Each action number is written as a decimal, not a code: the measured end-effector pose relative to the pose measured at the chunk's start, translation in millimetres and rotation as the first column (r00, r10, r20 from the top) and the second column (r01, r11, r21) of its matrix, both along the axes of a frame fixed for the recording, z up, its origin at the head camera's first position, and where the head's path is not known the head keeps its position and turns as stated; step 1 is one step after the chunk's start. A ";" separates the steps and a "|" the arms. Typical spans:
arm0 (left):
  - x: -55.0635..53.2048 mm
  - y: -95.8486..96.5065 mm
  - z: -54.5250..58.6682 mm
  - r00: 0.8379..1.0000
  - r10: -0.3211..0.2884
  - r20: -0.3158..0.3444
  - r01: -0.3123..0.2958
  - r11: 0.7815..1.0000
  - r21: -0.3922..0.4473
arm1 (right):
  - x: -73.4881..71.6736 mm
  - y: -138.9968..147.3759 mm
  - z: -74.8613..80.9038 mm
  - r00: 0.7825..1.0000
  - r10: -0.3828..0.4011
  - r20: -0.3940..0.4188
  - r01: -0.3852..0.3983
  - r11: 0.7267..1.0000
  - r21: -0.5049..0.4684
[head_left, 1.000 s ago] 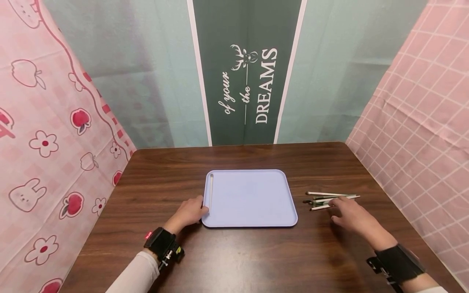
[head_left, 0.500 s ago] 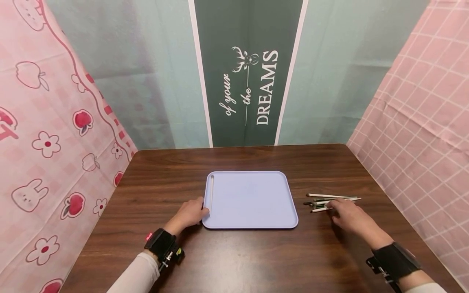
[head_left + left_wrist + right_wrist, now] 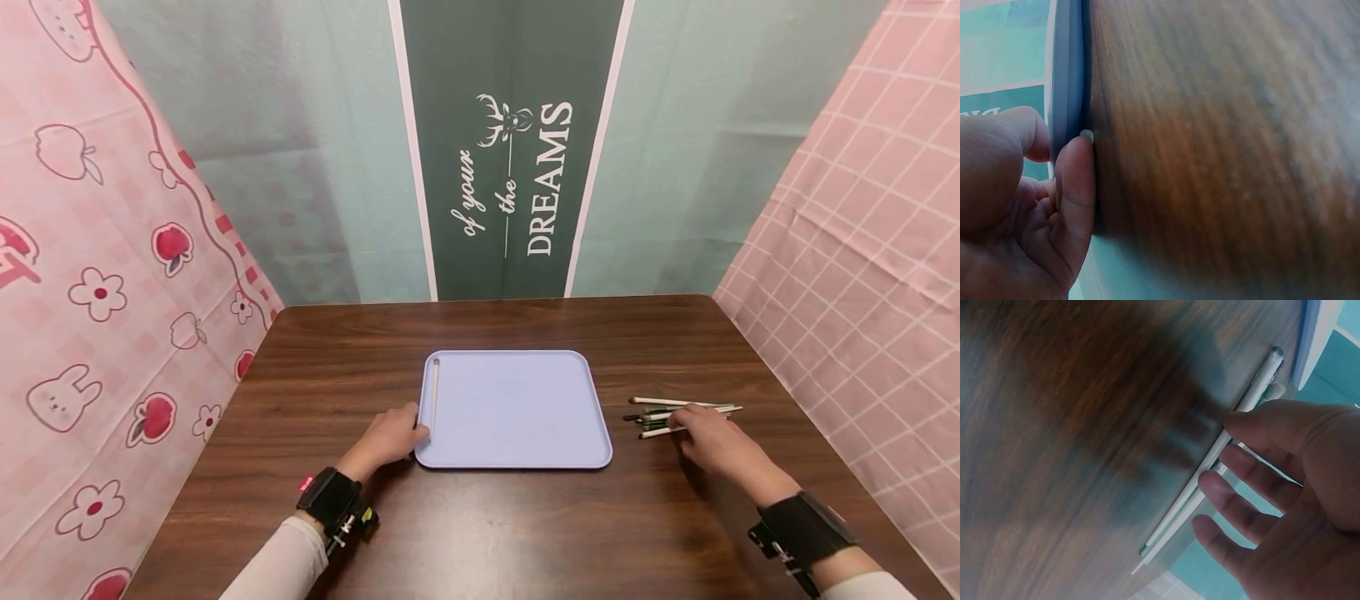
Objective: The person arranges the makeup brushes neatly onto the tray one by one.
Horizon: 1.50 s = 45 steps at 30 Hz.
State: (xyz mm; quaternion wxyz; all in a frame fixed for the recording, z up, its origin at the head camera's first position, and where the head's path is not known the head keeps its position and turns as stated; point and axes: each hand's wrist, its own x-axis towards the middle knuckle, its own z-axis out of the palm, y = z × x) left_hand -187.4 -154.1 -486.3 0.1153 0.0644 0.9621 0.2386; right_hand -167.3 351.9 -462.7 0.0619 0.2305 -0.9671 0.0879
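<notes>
A pale lavender tray point(image 3: 517, 408) lies flat on the table, with one slim white makeup brush point(image 3: 434, 400) along its left side. My left hand point(image 3: 386, 435) grips the tray's left edge, thumb over the rim and fingers outside, as the left wrist view also shows. To the right of the tray is a small pile of white and green makeup brushes point(image 3: 655, 417). My right hand point(image 3: 720, 437) reaches over this pile. In the right wrist view its thumb lies against a white makeup brush point(image 3: 1263, 381), fingers on the far side; the forefinger's tip is hidden.
The brown wooden table point(image 3: 517, 533) ends at a green curtain point(image 3: 517, 167) with white lettering. Pink patterned cloth point(image 3: 112, 333) hangs at the left and pink checked cloth point(image 3: 862, 292) at the right. Black cameras are strapped to both wrists.
Only slight finger movement shows in the right hand over the brush pile. The left hand keeps its place on the tray, and the head view has shifted a little.
</notes>
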 end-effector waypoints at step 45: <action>0.2 1.7 1.5 1.000 0.009 0.011 -0.009 1.000 -0.011 | -17.0 -8.6 11.4 0.968 0.213 -0.132 -0.204 0.976 0.078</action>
